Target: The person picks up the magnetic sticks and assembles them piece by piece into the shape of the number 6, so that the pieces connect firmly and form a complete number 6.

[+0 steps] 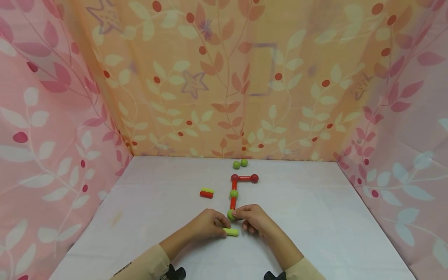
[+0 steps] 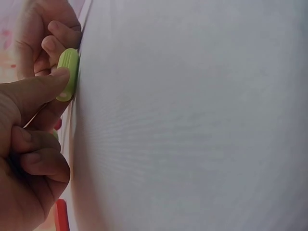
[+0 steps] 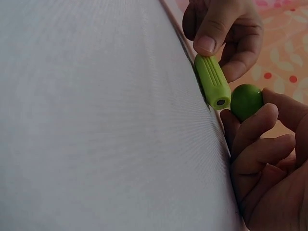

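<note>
My left hand [image 1: 210, 224] pinches a light green magnetic stick [image 1: 231, 232] between thumb and finger, close over the table. A dark magnet dot shows on the stick's end in the right wrist view. Just beyond it, my right hand [image 1: 254, 219] holds a green ball [image 3: 247, 102] with its fingertips. That ball is at the near end of a chain: a red stick [image 1: 233, 203], another green ball [image 1: 233, 193], a second red stick [image 1: 234, 185], a dark red ball [image 1: 234, 177], then a red stick [image 1: 244, 178] running right to a dark red ball [image 1: 254, 178].
Left of the chain, a red stick [image 1: 206, 194] and a yellow-green stick [image 1: 207, 190] lie side by side on the white table [image 1: 157, 182]. Two loose green balls [image 1: 236, 165] sit near the back edge. Floral curtains [image 1: 224, 97] enclose the back and both sides.
</note>
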Demonstrator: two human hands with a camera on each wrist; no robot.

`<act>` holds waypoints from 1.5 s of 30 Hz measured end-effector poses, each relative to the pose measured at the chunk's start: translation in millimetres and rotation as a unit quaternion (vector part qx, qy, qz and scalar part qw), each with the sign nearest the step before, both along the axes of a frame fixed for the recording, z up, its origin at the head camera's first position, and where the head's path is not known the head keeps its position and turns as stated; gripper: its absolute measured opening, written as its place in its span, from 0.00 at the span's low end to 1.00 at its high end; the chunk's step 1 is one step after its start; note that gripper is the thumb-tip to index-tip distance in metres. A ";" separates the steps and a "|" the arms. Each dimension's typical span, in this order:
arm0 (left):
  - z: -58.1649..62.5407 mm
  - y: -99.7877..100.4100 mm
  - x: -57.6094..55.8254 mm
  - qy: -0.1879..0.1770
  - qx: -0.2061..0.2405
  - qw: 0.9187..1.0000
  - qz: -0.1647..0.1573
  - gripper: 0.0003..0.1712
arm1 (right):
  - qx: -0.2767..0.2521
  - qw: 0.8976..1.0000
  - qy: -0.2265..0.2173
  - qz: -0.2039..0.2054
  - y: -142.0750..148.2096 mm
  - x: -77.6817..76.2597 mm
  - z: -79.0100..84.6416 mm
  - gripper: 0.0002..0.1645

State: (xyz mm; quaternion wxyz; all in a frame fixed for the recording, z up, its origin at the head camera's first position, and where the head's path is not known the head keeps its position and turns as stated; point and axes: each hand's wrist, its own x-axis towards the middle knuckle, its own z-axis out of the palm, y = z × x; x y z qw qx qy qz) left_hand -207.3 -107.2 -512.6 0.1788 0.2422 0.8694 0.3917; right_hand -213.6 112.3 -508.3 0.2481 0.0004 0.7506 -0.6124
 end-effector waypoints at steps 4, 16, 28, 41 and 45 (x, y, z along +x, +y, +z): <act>-1.0 1.1 0.8 0.000 -0.006 1.000 0.010 0.12 | -0.003 1.000 0.002 0.000 -0.1 0.6 0.6 0.23; 5.2 -5.7 1.7 -0.023 0.012 1.000 0.014 0.13 | -0.001 1.000 0.000 0.006 -1.4 1.4 4.1 0.22; 9.5 -11.2 -8.7 -0.031 0.056 0.992 0.108 0.15 | 0.006 1.000 -0.005 0.002 0.2 1.8 2.4 0.22; -2.2 7.5 -0.7 -0.029 0.150 0.979 0.133 0.20 | 0.016 1.000 -0.014 -0.005 -0.7 0.7 2.9 0.23; -2.5 12.2 -1.4 -0.019 0.143 0.979 0.141 0.20 | 0.011 1.000 -0.007 -0.002 0.3 0.7 4.3 0.23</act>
